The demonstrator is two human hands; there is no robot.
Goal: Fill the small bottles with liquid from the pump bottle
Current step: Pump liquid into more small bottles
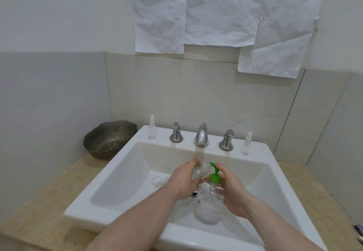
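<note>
While both forearms reach over the white sink [125,164], the right hand [231,191] wraps its fingers around the clear pump bottle [209,209], gripping it at the shoulder just below the green pump head [214,177]. That bottle hangs above the near part of the basin, tilted slightly. The left hand [183,178] is closed around a small clear bottle [202,170], held just beside the green nozzle; whether nozzle and bottle mouth touch cannot be told. A small clear cap-like item [158,181] lies in the basin, left of the left hand. Two further small spray bottles stand on the far sink ledge: one [151,128] at far left, one [246,143] at far right, flanking the chrome faucet [201,135]. A dark bowl [109,138] rests on the counter to the left.
</note>
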